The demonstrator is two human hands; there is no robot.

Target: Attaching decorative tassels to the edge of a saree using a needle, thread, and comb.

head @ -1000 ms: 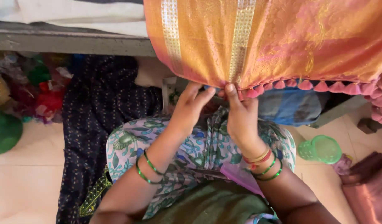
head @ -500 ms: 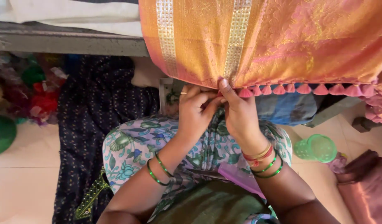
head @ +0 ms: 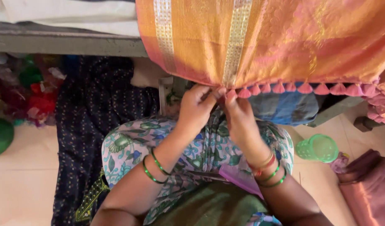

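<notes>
A person seated on the floor works at the lower edge of an orange-and-pink silk cloth (head: 284,42) that hangs down from a raised ledge (head: 63,42). Both hands meet just under the cloth's hem, where a row of small pink tassels (head: 309,88) runs off to the right. The left hand (head: 196,109) is closed, its fingertips pinched at the hem just below the cloth's gold stripe (head: 236,42). The right hand (head: 239,117) is likewise closed, thumb and forefinger nipping the end tassel right beside the left fingertips; whether a needle or thread is between them is too small to tell.

The cloth looks light, soft and slippery, draping in loose folds with a sheen, so it would likely slide through a loose grip. The woven gold stripe and the hem appear firmer than the body of the cloth, and seem the surest place to take hold; the tassels look delicate and apt to fray if tugged.

Green bangles (head: 152,167) ring the left wrist, green and red ones the right. Below the cloth lies the person's floral-print lap (head: 130,146); to its left a dark dotted fabric (head: 92,117) spills over the floor, and to its lower right stand a green plastic cup (head: 318,147) and a folded maroon cloth (head: 366,188).
</notes>
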